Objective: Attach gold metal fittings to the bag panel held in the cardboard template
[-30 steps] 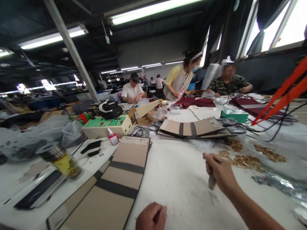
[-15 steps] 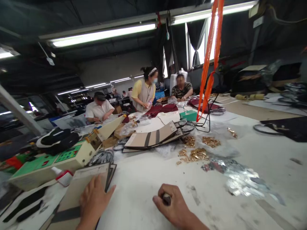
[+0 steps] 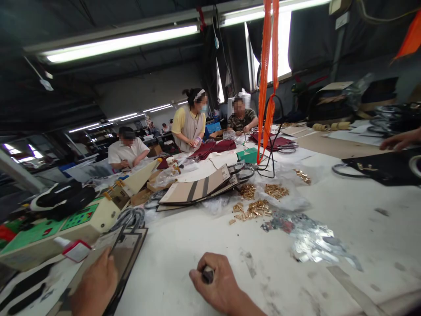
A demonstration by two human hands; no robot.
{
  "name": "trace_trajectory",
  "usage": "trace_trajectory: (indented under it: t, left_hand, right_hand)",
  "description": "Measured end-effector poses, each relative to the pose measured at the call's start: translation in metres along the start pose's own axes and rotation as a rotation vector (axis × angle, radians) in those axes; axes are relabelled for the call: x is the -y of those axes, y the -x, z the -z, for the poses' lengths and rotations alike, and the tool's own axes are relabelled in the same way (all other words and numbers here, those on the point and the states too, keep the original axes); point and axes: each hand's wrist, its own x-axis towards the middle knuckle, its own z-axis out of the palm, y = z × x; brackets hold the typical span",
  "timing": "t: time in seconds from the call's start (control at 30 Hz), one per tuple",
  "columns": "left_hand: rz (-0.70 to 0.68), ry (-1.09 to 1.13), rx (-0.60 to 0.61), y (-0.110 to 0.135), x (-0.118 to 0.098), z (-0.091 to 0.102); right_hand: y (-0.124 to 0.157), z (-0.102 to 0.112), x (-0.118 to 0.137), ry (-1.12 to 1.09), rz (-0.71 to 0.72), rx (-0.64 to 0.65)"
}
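Note:
My left hand [image 3: 95,281] is curled at the edge of the top beige panel [image 3: 108,239] in a dark-edged stack at the lower left. That panel's far edge stands slightly raised over the ones below, and grey cord-like handles [image 3: 131,217] lie at the stack's far end. My right hand [image 3: 219,283] is closed in a fist round a short rod-like tool [image 3: 208,275]. Only its dark, blunt end shows; the fingers hide the rest. The fist rests on or just over the white table [image 3: 171,254], apart from the panels.
A red-and-white bottle [image 3: 76,250] lies beside a green-topped machine [image 3: 62,224]. Ahead are more beige panels [image 3: 194,186], gold metal pieces [image 3: 258,208] and silver plates [image 3: 312,243]. Orange straps [image 3: 268,79] hang down. Another person's hand [image 3: 403,140] reaches over a black piece [image 3: 384,166] at right.
My left hand has gone from lying spread on the stack to curling at the top panel's edge, which has risen. The view has turned right; another person's hand has appeared there.

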Motion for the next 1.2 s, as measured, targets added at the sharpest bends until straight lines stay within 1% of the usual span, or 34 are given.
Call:
trace_trajectory:
  t: [0.07,0.13,0.2,0.27,0.33,0.4,0.5,0.57,0.67,0.73,0.77,0.83,0.9,0.97,1.0,1.03,1.1,1.13,1.2]
  left_hand:
    - [-0.115,0.010,-0.033,0.010,-0.003,0.024]
    - [-0.300,0.024,-0.115,0.026,-0.017,0.052]
    - [-0.510,0.013,-0.195,0.050,-0.042,0.080]
    - [-0.661,-0.004,-0.270,0.080,-0.072,0.101]
    - [-0.780,0.042,-0.238,0.111,-0.102,0.110]
    - [-0.828,0.101,-0.172,0.142,-0.125,0.108]
    - [-0.811,0.182,-0.121,0.180,-0.145,0.097]
    - [-0.785,0.236,-0.105,0.198,-0.150,0.093]
    - [-0.768,0.314,-0.069,0.212,-0.152,0.097]
    - [-0.779,0.354,-0.047,0.219,-0.151,0.103]
    - [-0.789,0.368,-0.037,0.223,-0.149,0.106]
    - [-0.807,0.389,0.010,0.233,-0.145,0.113]
    - [-0.816,0.435,0.115,0.241,-0.139,0.119]
    - [-0.767,0.541,0.238,0.242,-0.133,0.122]
    - [-0.709,0.603,0.292,0.239,-0.132,0.122]
    - [-0.633,0.657,0.332,0.233,-0.132,0.121]
    - [-0.461,0.731,0.399,0.212,-0.138,0.114]
    - [-0.390,0.760,0.437,0.198,-0.143,0.109]
    - [-0.287,0.835,0.569,0.168,-0.158,0.096]
  right_hand:
    - [0.001,0.004,0.002,-0.011,0.003,0.009]
    - [0.004,0.007,0.003,-0.025,0.012,0.044]
    - [0.007,0.009,0.005,-0.034,0.042,0.095]
    - [0.012,0.014,0.009,-0.050,0.072,0.158]
    - [0.019,0.022,0.017,-0.085,0.055,0.216]
    - [0.028,0.035,0.028,-0.124,-0.017,0.264]
    - [0.048,0.055,0.048,-0.165,-0.204,0.294]
    - [0.064,0.063,0.061,-0.217,-0.403,0.291]
    - [0.090,0.064,0.074,-0.396,-0.732,0.257]
    - [0.107,0.058,0.079,-0.493,-0.863,0.230]
    - [0.114,0.055,0.081,-0.507,-0.895,0.217]
    - [0.129,0.050,0.083,-0.495,-0.912,0.221]
    - [0.142,0.048,0.084,-0.474,-0.917,0.235]
    - [0.154,0.048,0.086,-0.450,-0.922,0.238]
    - [0.160,0.048,0.088,-0.430,-0.923,0.238]
    - [0.165,0.049,0.090,-0.402,-0.919,0.245]
    - [0.174,0.049,0.096,-0.341,-0.881,0.289]
    - [0.178,0.049,0.100,-0.311,-0.856,0.315]
    - [0.184,0.049,0.107,-0.260,-0.801,0.338]
